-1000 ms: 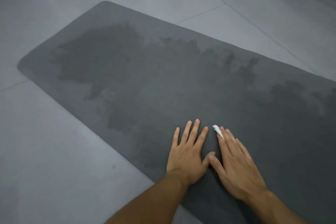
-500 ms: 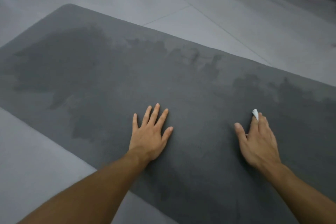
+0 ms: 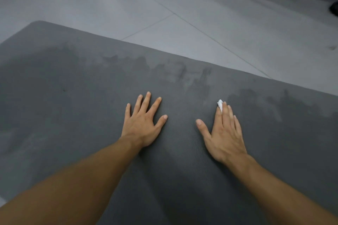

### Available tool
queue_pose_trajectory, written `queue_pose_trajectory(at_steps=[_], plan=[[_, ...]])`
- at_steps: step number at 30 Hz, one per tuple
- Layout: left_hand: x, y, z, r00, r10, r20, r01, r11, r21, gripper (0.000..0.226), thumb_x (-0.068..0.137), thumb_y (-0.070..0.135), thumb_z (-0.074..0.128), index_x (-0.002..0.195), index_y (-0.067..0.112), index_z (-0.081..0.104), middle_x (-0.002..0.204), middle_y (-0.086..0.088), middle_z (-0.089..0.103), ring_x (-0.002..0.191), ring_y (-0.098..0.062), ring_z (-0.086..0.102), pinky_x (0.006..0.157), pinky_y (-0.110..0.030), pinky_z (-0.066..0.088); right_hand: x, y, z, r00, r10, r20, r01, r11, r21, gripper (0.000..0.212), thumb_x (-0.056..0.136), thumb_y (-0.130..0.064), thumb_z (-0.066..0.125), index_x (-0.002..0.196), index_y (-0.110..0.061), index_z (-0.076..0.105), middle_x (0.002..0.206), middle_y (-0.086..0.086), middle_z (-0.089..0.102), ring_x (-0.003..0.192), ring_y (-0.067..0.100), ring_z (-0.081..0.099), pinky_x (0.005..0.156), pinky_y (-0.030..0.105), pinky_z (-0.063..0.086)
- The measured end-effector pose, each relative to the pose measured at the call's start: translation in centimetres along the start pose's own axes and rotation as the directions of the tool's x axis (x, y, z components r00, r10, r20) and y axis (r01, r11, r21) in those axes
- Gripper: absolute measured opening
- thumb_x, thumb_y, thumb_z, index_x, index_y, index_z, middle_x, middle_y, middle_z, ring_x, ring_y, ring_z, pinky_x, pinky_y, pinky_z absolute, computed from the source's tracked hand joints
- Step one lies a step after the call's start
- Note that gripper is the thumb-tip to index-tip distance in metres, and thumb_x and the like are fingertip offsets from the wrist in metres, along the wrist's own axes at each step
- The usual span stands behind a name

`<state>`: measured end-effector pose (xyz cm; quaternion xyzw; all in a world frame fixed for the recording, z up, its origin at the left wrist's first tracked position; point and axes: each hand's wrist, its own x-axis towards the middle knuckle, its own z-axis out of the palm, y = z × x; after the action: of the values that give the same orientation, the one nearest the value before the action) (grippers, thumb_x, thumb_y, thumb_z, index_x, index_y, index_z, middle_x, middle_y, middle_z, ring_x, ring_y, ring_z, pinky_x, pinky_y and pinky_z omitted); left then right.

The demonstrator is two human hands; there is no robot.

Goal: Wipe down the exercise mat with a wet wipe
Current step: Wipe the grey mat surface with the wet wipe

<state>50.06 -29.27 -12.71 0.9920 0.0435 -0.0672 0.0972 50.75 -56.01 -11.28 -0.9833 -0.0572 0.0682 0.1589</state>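
Right hand (image 3: 225, 133) flat, straight fingers pinning the wet wipe (image 3: 220, 105) to the mat (image 3: 73, 97) (left hand (image 3: 144, 124) splayed, empty), and that tiny wad could slip out mid-stroke.

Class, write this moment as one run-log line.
left hand: flat on mat | right hand: flat, pressing wet wipe onto mat | surface: darker patches toward far edge

One mat (image 3: 73, 106); one wipe (image 3: 220, 104); two hands: left hand (image 3: 141, 124), right hand (image 3: 225, 133); possibly one dark object (image 3: 334, 10) far right.
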Motion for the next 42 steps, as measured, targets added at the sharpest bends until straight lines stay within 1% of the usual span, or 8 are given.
queue_pose_trajectory(at_steps=[5, 11, 15, 23, 33, 35, 39, 42], plan=[[8.4, 2.5, -0.8, 0.994, 0.101, -0.048, -0.1, 0.995, 0.017, 0.075, 0.096, 0.074, 0.015, 0.163, 0.041, 0.007, 0.173, 0.006, -0.004, 0.158, -0.017, -0.007, 0.129, -0.047, 0.0, 7.0, -1.9, 0.4, 1.0, 0.011, -0.007, -0.011, 1.0, -0.019, 0.108, 0.087, -0.083, -0.005, 0.163, -0.008, -0.004, 0.171, 0.004, -0.015, 0.157, 0.016, -0.016, 0.128, 0.038, -0.006], [9.7, 3.1, 0.2, 0.986, 0.104, -0.133, -0.1, 0.994, 0.037, 0.07, 0.098, 0.069, 0.019, 0.162, 0.041, 0.012, 0.173, 0.007, 0.002, 0.159, -0.018, -0.001, 0.128, -0.051, 0.006, 14.5, -3.4, 0.6, 0.996, -0.083, -0.032, 0.081, 0.995, -0.056, 0.088, 0.099, -0.068, 0.006, 0.163, -0.007, 0.005, 0.173, 0.004, -0.005, 0.158, 0.017, -0.007, 0.129, 0.038, 0.002], [9.9, 3.6, -0.5, 0.991, 0.093, -0.099, -0.088, 0.995, 0.048, 0.073, 0.097, 0.067, 0.027, 0.163, 0.038, 0.014, 0.173, 0.004, 0.002, 0.159, -0.022, 0.001, 0.126, -0.053, 0.01, 13.8, -3.0, -0.1, 0.986, -0.166, -0.014, 0.161, 0.974, -0.158, 0.084, 0.101, -0.063, 0.012, 0.164, -0.007, 0.005, 0.173, 0.006, 0.003, 0.159, 0.018, 0.0, 0.128, 0.042, 0.012], [9.9, 3.6, -0.6, 0.995, 0.088, -0.048, -0.085, 0.994, 0.063, 0.078, 0.094, 0.065, 0.041, 0.163, 0.037, 0.018, 0.173, 0.003, 0.005, 0.159, -0.024, 0.005, 0.122, -0.056, 0.02, 14.2, -3.2, -0.7, 0.991, -0.121, 0.065, 0.13, 0.979, -0.155, 0.085, 0.102, -0.066, 0.018, 0.164, -0.01, 0.003, 0.173, 0.001, 0.002, 0.159, 0.017, 0.001, 0.126, 0.045, 0.02], [10.2, 3.6, -0.9, 0.994, 0.108, -0.027, -0.105, 0.992, 0.068, 0.076, 0.092, 0.064, 0.043, 0.161, 0.036, 0.028, 0.172, -0.006, 0.011, 0.158, -0.033, 0.012, 0.119, -0.062, 0.026, 11.9, -3.9, -2.3, 0.965, -0.14, 0.222, 0.173, 0.975, -0.136, 0.08, 0.104, -0.064, 0.019, 0.164, -0.014, 0.004, 0.173, -0.005, -0.004, 0.159, 0.014, 0.0, 0.123, 0.038, 0.011], [10.2, 3.6, -0.9, 0.993, 0.117, -0.018, -0.115, 0.991, 0.067, 0.074, 0.093, 0.064, 0.04, 0.161, 0.036, 0.027, 0.172, -0.009, 0.011, 0.158, -0.034, 0.011, 0.12, -0.063, 0.024, 11.0, -3.6, -2.7, 0.97, -0.082, 0.23, 0.123, 0.978, -0.169, 0.083, 0.102, -0.068, 0.013, 0.164, -0.017, -0.003, 0.172, -0.008, -0.01, 0.158, 0.011, -0.005, 0.124, 0.037, 0.007], [10.3, 3.4, -0.7, 0.991, 0.133, -0.02, -0.133, 0.991, 0.016, 0.074, 0.091, 0.062, 0.044, 0.159, 0.036, 0.032, 0.172, -0.01, 0.011, 0.158, -0.035, 0.013, 0.121, -0.062, 0.02, 12.4, -3.9, -3.0, 0.977, 0.191, 0.091, -0.178, 0.975, -0.132, 0.083, 0.093, -0.072, -0.008, 0.157, -0.022, -0.028, 0.167, -0.009, -0.028, 0.152, 0.006, -0.027, 0.126, 0.03, -0.011], [10.5, 3.5, -0.7, 0.993, 0.116, -0.017, -0.116, 0.993, -0.028, 0.075, 0.086, 0.061, 0.05, 0.156, 0.037, 0.04, 0.171, -0.01, 0.017, 0.156, -0.035, 0.019, 0.119, -0.063, 0.023, 14.6, -6.7, -2.4, 0.976, 0.197, 0.09, -0.198, 0.98, 0.003, 0.085, 0.09, -0.072, -0.01, 0.156, -0.022, -0.029, 0.164, -0.011, -0.036, 0.148, 0.005, -0.035, 0.124, 0.028, -0.013]])
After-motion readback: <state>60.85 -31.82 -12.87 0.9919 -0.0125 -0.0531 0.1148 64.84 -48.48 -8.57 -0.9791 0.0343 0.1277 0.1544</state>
